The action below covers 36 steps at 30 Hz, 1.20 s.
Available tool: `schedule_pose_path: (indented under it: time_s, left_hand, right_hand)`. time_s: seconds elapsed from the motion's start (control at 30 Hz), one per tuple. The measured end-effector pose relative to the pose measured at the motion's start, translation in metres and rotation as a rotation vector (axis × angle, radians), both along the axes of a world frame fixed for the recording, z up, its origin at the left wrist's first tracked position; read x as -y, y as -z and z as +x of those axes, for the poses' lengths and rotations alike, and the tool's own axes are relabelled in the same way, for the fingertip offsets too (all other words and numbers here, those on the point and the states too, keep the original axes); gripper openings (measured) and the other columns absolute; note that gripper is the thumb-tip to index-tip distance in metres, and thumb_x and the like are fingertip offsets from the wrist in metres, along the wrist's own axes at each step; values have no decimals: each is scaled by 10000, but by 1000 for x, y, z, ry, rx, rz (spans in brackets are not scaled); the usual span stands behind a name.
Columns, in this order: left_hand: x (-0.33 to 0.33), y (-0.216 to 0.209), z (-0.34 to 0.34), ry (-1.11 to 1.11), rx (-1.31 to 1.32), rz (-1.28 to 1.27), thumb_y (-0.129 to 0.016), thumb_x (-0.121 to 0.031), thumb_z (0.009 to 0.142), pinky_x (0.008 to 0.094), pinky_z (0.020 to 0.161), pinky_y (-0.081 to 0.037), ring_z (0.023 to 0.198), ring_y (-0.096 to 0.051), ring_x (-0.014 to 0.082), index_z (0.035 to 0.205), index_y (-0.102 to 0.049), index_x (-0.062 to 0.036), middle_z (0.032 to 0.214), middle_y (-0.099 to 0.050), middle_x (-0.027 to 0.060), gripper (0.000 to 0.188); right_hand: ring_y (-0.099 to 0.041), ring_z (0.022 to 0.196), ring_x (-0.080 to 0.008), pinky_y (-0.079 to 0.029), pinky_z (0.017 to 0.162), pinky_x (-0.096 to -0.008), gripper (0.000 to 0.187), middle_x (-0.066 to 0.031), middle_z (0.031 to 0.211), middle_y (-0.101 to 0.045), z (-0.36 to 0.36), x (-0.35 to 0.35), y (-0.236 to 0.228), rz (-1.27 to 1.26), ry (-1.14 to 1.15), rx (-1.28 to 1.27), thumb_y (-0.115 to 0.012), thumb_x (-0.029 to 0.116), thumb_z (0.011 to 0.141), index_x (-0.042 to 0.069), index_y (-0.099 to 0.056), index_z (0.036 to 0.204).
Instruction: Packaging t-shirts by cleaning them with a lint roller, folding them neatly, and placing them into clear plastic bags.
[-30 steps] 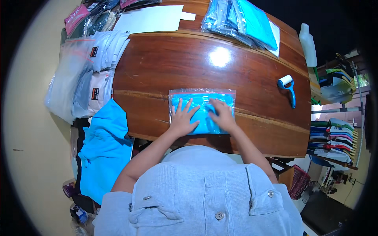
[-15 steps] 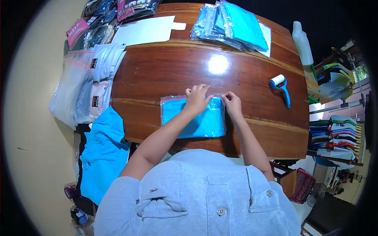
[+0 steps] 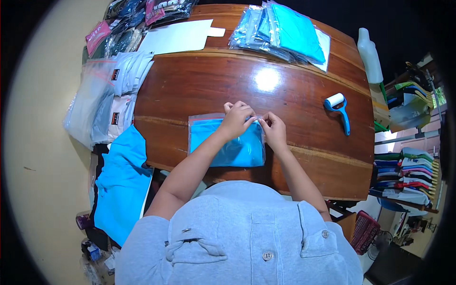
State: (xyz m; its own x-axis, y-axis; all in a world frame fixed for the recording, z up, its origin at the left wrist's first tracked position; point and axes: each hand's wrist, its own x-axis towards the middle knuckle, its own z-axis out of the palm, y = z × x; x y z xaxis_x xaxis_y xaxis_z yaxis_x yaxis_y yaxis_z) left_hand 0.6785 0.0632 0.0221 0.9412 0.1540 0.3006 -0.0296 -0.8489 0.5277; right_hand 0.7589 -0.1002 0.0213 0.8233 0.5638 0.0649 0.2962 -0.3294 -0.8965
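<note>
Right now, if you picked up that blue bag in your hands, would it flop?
Probably floppy: the bag is thin clear plastic over folded cloth. Likely light, as it lies flat on the table. Maybe slippery; its plastic shines.

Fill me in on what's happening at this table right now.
A person in a grey shirt is working at a wooden table. Both the left hand and the right hand pinch the top edge of a clear bag holding a folded blue garment. More bagged garments and a blue lint roller lie farther off.
</note>
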Motion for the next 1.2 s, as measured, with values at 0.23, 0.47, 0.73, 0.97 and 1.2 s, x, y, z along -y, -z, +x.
schedule_pose_path:
  time_s: [0.23,0.47,0.73,0.97,1.2]
  left_hand:
    - [1,-5,-15,-17,81,52,-681,-253,881,491,953,-270,1060,-541,201,942,-677,-148,971,-676,-21,122]
    - [-1,-17,-14,-47,34,-120,-687,-294,880,465,962,-249,1068,-532,181,911,-698,-173,988,-682,-51,126]
    - [-4,-20,-17,21,-99,-187,-674,-331,898,406,944,-242,1056,-535,163,945,-716,-190,976,-679,-34,154]
    - [-6,-17,-11,11,-138,-122,-667,-322,908,422,932,-255,1035,-536,178,935,-685,-177,958,-666,-11,148]
    - [-12,-16,-12,60,-139,13,-645,-318,927,441,950,-269,1027,-542,185,941,-664,-170,959,-658,-13,150]
  right_hand:
    - [-561,645,-206,-455,616,-357,163,-116,748,-625,0,-3,3,61,-45,-11,-720,147,854,3,-643,844]
    - [-553,634,-157,-453,608,-323,154,-85,742,-647,-1,-5,8,48,-130,-61,-737,156,853,11,-686,847]
    - [-547,662,-105,-453,620,-285,137,-63,726,-631,0,-1,9,133,-95,-291,-721,138,874,6,-687,863]
    - [-570,667,-162,-452,654,-332,125,-80,765,-642,-2,-2,8,106,-75,-148,-718,154,874,34,-685,860]
    - [-563,754,-257,-372,764,-390,109,-87,762,-614,-11,3,-18,10,-17,215,-698,166,873,71,-656,840]
